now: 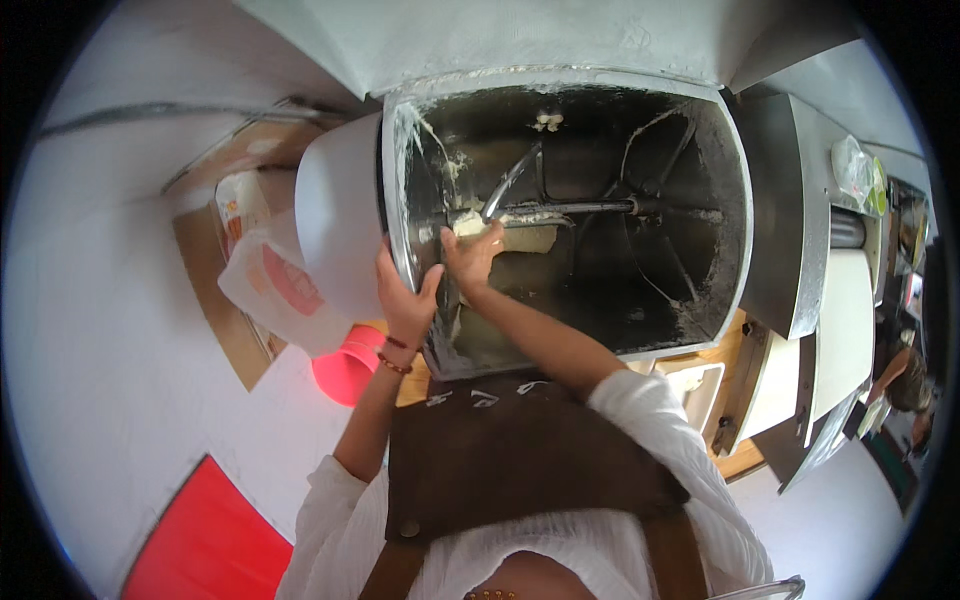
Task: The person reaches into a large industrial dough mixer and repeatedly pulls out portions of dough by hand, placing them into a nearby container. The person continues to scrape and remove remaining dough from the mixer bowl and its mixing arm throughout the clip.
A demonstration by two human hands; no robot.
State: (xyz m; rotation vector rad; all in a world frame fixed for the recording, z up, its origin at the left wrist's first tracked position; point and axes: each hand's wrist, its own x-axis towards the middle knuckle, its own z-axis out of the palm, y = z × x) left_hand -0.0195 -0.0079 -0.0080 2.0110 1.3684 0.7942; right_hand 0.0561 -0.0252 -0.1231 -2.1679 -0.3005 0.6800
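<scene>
A metal dough mixer trough [737, 285] lies before me, its inner walls smeared with flour and dough. My left hand [407, 289] grips the trough's left rim, thumb inside and fingers over the outer side. Inside, my right hand [472, 259] has its thumb and fingers on either side of pale dough [469, 223] by the left end of the mixing shaft [585, 208]. More dough [532, 238] hangs under the shaft to the right of that hand. Bent metal agitator bars [514, 180] rise from the shaft. My right fingertips are partly hidden against the dough.
A pink bucket [341, 371] and a plastic bag [289, 292] are left of the mixer, near cardboard [225, 277]. On the right stands a machine with a roller [847, 228] and pale board [844, 330]. Another person [904, 379] is at the far right.
</scene>
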